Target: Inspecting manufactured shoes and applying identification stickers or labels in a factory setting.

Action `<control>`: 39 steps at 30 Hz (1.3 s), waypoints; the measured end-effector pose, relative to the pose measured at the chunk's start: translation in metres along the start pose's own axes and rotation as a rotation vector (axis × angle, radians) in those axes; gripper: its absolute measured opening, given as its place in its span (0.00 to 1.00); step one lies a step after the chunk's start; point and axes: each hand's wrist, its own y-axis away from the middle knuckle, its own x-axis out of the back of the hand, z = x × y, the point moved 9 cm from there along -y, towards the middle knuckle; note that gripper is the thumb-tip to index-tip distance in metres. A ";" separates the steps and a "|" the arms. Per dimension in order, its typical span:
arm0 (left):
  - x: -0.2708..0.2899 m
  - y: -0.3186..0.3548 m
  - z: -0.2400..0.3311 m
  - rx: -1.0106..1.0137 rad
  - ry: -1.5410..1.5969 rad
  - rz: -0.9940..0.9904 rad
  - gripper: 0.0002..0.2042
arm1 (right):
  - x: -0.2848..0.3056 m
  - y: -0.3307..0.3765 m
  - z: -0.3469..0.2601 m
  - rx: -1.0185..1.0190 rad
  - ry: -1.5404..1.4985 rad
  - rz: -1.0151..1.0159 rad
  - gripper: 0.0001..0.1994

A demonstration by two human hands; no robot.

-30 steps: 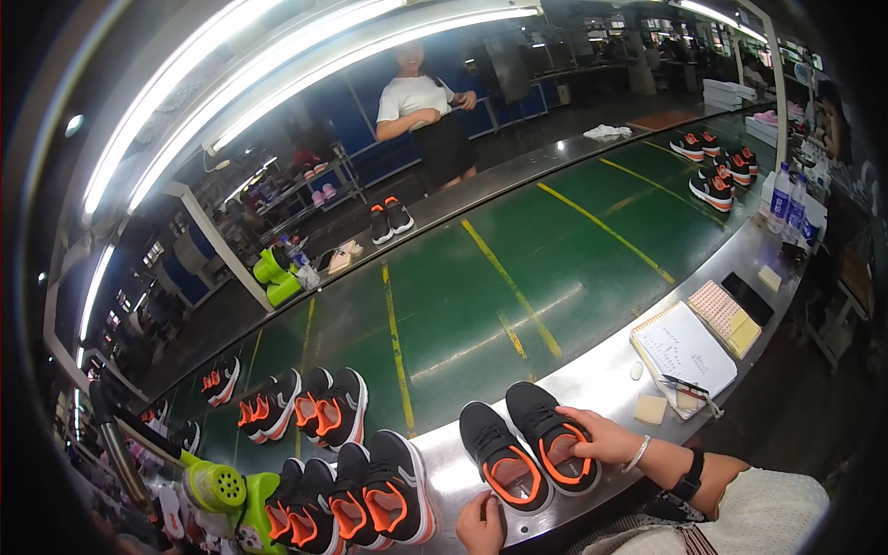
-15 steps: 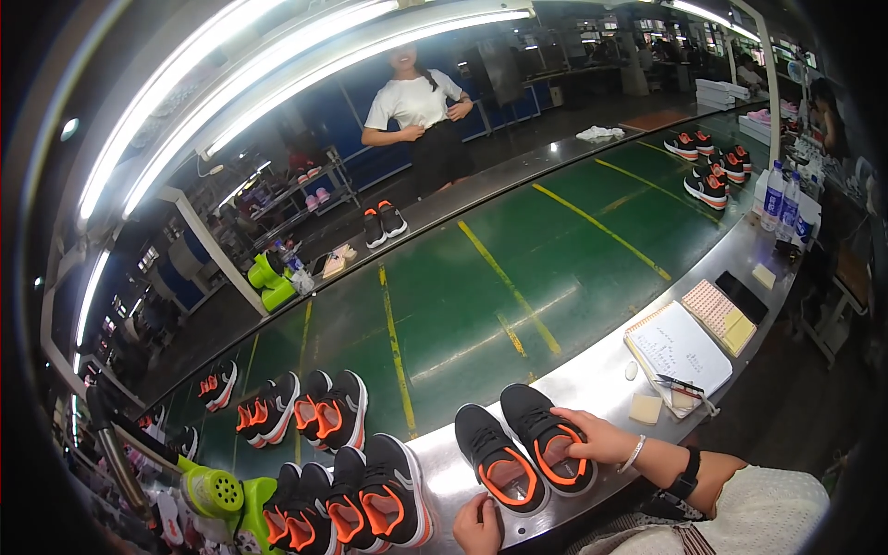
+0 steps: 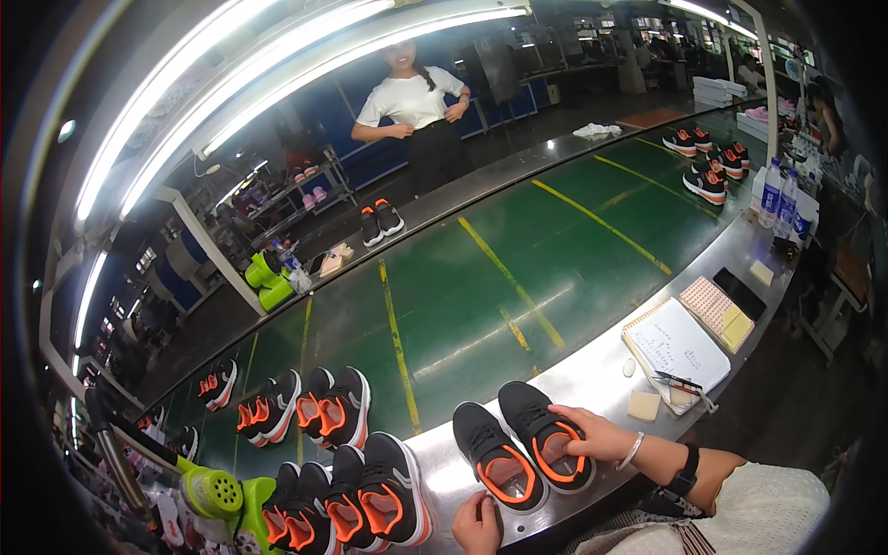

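A pair of black sneakers with orange collar linings stands side by side on the metal ledge before me, toes pointing away. My right hand (image 3: 592, 435) grips the right sneaker (image 3: 532, 412) at its collar, the thumb reaching into the opening and the fingers along its outer side. At the heel of the left sneaker (image 3: 479, 439) is my left hand (image 3: 476, 525), its fingers curled against the shoe's edge; part of this hand is cut off by the lower border.
More black-and-orange sneakers (image 3: 393, 490) stand close on the left, beside a lime-green device (image 3: 215, 492). A green conveyor belt (image 3: 444, 305) with yellow lines runs beyond the ledge. At right lie a notebook (image 3: 671, 342), pen, phone (image 3: 738, 294) and bottles (image 3: 786, 205). A person (image 3: 412, 106) stands opposite.
My hands and the two sneakers keep their places. The person opposite has shifted slightly to the left, one hand moving a little along the waist.
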 end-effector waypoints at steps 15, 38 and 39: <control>0.001 0.000 -0.004 -0.024 0.004 0.015 0.11 | -0.002 -0.002 0.001 -0.006 0.003 -0.012 0.38; 0.002 0.000 -0.009 0.024 -0.023 -0.006 0.11 | -0.007 -0.003 0.002 -0.002 0.026 -0.013 0.38; 0.003 -0.001 -0.010 0.023 -0.023 -0.007 0.11 | -0.008 -0.003 0.002 -0.002 0.000 -0.019 0.38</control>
